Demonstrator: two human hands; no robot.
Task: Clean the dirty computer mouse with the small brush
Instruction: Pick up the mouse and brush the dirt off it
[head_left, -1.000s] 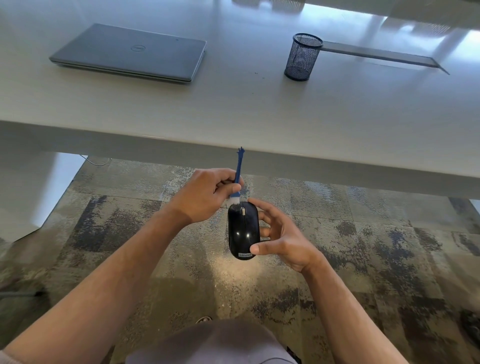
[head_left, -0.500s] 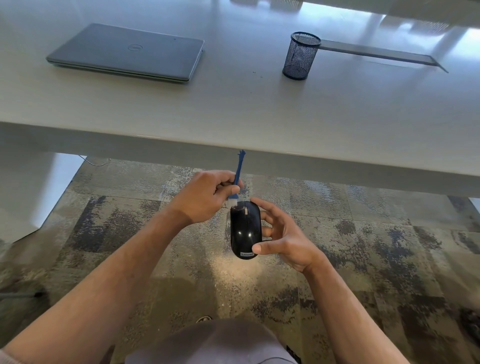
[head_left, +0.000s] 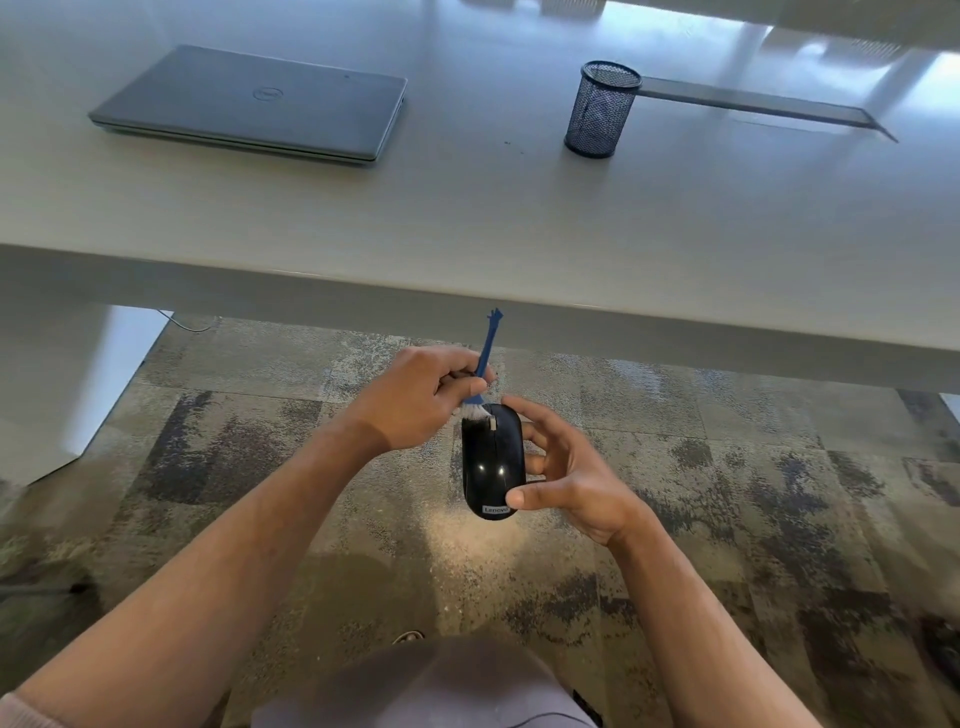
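A glossy black computer mouse (head_left: 491, 462) is held in the air below the desk edge, its front end pointing away from me. My right hand (head_left: 569, 470) grips it from the right, thumb on the rear near the logo and fingers curled round the far side. My left hand (head_left: 421, 397) pinches a small blue brush (head_left: 485, 358) by its thin handle. The brush's pale bristles touch the mouse's front left corner beside the scroll wheel. The handle points up toward the desk.
A white desk (head_left: 467, 234) spans the view above my hands. On it lie a closed grey laptop (head_left: 254, 104) at the left and a black mesh pen cup (head_left: 602, 109) to the right. Patterned carpet (head_left: 234, 467) is below.
The brush has shifted slightly across the mouse's front end, its bristles now showing at the front left corner. The mouse and my right hand stay almost where they were.
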